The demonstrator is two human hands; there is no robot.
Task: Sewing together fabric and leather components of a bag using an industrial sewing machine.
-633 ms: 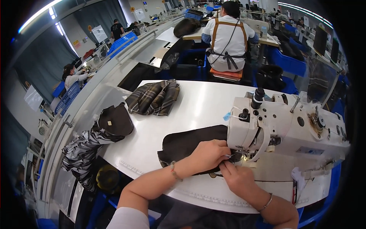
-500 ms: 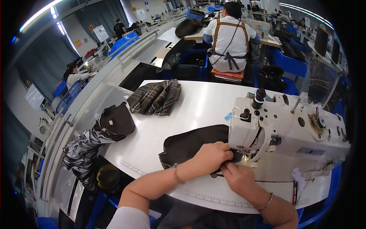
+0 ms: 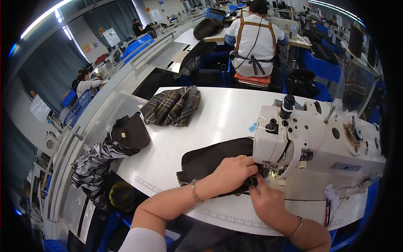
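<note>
Beside the needle of a white sewing machine (image 3: 315, 143), my left hand (image 3: 234, 171) has its fingers curled and pressed onto a dark brown fabric piece (image 3: 210, 153) at its edge. Just below and right of it, my right hand (image 3: 264, 197) holds that edge under the presser area, fingers close together with the index pointing toward the needle. My fingertips and the stitching spot are partly hidden by the hands and machine head. The dark piece lies flat on the white table (image 3: 222, 109), stretching left from the machine.
Folded plaid fabric (image 3: 170, 105) lies at the table's back left. A dark piece with black-and-white lining (image 3: 96, 168) drapes over the left edge. A seated co-worker (image 3: 254, 46) has their back to me beyond the table, with blue bins (image 3: 315, 67) nearby. Clear plastic panel (image 3: 357, 88) at right.
The scene has shifted slightly to the right in view. My right index finger has moved a little up toward the needle, while my left hand stays at the fabric edge.
</note>
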